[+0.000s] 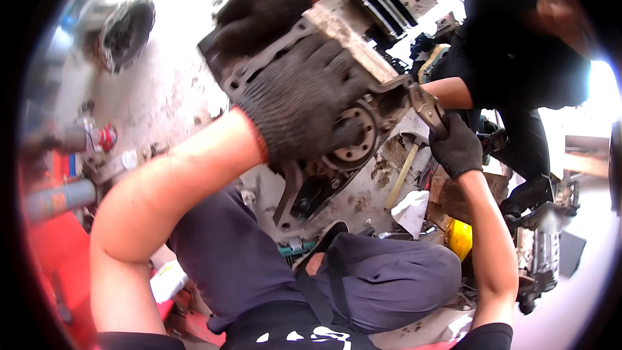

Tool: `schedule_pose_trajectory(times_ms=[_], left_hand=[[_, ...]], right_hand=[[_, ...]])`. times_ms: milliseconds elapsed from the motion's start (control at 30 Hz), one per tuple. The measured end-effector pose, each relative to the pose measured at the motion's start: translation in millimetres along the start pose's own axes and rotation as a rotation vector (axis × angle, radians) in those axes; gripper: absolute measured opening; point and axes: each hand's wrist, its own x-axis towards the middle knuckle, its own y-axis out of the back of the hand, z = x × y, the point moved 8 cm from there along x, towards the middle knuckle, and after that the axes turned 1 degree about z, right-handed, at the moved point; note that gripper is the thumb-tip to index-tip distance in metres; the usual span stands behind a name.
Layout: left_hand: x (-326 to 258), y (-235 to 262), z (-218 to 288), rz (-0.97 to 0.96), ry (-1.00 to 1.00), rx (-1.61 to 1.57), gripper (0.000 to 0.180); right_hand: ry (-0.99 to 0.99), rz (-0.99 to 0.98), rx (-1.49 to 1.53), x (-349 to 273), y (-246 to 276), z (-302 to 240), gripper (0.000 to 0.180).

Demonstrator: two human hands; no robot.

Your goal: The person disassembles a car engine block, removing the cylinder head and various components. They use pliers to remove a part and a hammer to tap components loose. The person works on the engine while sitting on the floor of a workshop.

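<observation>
A dark, greasy engine block point(269, 52) lies tilted in front of me, with a round flange with holes point(357, 139) on its near side. My left hand point(298, 100), in a dark knit glove, reaches across the block, its fingers bent over it. At the block's right end, my gloved right hand point(457, 146) is closed around a curved metal bracket point(427, 109); whether the bracket is fixed to the block I cannot tell. A co-worker's gloved hand point(262, 10) rests at the block's far left corner. Their other forearm point(450, 93) passes behind the bracket.
A hammer with a wooden handle point(403, 175) lies on the stained floor right of the block. Further right are a yellow container point(460, 238) and a metal engine part point(545, 249). A round metal housing point(126, 34) stands far left, and red equipment point(61, 253) is at near left.
</observation>
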Motion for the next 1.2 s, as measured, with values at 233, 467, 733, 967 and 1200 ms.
schedule_pose_trajectory(times_ms=[233, 467, 733, 967, 1200], left_hand=[[-41, -13, -24, 0.346, 0.017, -0.027, 0.03], [-9, -40, -15, 0.051, 0.066, -0.273, 0.025], [-20, -21, -22, -0.073, 0.194, -0.14, 0.028], [-17, -13, -21, -0.118, 0.13, -0.455, 0.028], [-8, -26, -19, -0.103, 0.104, -0.592, 0.029]], right_hand=[[-0.167, -0.388, 0.244, -32, -43, -47, 0.043], [-0.213, -0.068, -0.12, -8, -20, 7, 0.037], [-0.009, -0.099, -0.288, 9, -11, -14, 0.045], [0.207, -0.051, -0.118, 44, -5, -77, 0.043], [-0.129, -0.423, 0.068, 25, -15, -63, 0.046]])
